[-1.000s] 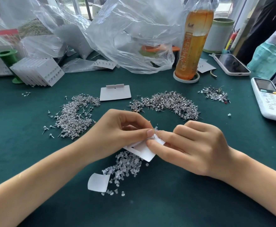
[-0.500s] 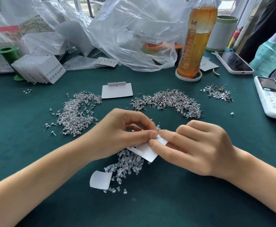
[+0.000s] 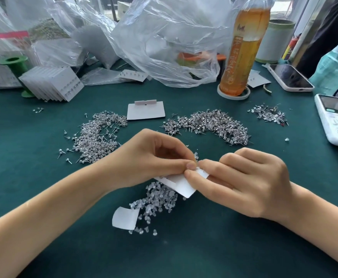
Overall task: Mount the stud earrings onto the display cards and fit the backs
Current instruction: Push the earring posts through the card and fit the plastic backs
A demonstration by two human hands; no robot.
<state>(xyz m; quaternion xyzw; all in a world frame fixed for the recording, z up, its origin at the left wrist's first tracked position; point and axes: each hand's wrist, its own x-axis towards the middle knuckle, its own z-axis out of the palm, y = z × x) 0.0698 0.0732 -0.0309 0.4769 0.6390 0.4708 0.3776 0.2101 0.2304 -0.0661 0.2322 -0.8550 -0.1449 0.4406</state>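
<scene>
pinching a white display card point(image 3: 181, 184) above the clear backs point(image 3: 158, 199) on the green desk point(image 3: 44, 189), our left hand point(image 3: 148, 159) and right hand point(image 3: 242, 183) both have fingers clamped on it; stud earrings point(image 3: 208, 123) lie beyond.

White card point(image 3: 181, 184), teal table point(image 3: 34, 177), seemingly clear backs point(image 3: 158, 199).

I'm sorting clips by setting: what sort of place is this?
Probably a small jewellery-packing workbench: loose stud earrings heaped on green felt, a stack of filled display cards, plastic supply bags.
</scene>
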